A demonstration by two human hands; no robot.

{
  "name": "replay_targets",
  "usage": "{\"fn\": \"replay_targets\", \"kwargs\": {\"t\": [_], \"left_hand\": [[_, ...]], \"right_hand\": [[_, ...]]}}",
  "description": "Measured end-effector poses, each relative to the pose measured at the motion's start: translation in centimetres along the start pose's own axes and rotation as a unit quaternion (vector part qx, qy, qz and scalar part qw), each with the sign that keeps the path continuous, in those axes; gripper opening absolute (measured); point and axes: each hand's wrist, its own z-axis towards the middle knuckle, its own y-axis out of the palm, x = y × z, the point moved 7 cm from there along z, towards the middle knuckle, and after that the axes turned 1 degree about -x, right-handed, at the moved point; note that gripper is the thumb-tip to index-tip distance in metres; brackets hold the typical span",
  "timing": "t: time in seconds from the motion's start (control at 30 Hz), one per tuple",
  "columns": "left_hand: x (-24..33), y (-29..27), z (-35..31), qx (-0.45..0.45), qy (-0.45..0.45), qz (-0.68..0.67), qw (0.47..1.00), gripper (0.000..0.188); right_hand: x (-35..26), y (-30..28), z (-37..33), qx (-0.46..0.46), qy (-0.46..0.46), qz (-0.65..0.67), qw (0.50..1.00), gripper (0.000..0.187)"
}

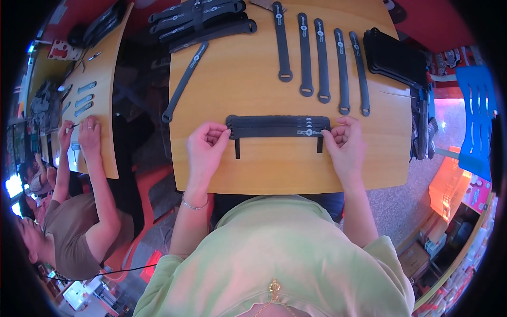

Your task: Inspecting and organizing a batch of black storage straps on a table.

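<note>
A flat, overlapping stack of dark grey straps [277, 123] lies crosswise near the front of the wooden table [290, 171]. My left hand [207, 147] pinches its left end between thumb and fingers. At the opposite end, my right hand [346, 147] grips the stack in a similar pinch. Two thin black strips, a left one [237, 149] and a right one [319, 146], stick out from under the stack toward me.
Several loose straps [304, 55] lie lengthwise beyond the stack, and one slanted strap [185, 82] rests to the left. A banded strap bundle [211, 25] sits far left, a black pile [396, 58] far right. At the left table, a co-worker's hands [90, 138] handle small pieces.
</note>
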Motion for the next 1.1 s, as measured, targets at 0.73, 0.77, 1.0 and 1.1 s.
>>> {"fn": "replay_targets", "kwargs": {"t": [0.73,0.77,1.0,1.1], "left_hand": [[0.8,-0.2,-0.5,0.026,0.064,0.053,0.996,0.006],[0.5,-0.5,-0.5,0.031,0.066,0.054,0.996,0.006],[3.4,-7.6,2.3,0.19,0.191,0.161,0.949,0.013],[3.2,-11.1,3.1,0.286,0.273,0.326,0.859,0.021]], "right_hand": [[-0.4,0.1,-0.2,0.035,-0.042,-0.019,0.998,0.04],[-0.5,0.1,-0.3,0.045,-0.053,-0.024,0.997,0.04],[0.5,-0.5,-0.3,0.036,0.013,0.09,0.995,0.03],[0.1,-0.8,-0.6,0.042,0.007,0.129,0.991,0.026]]}}
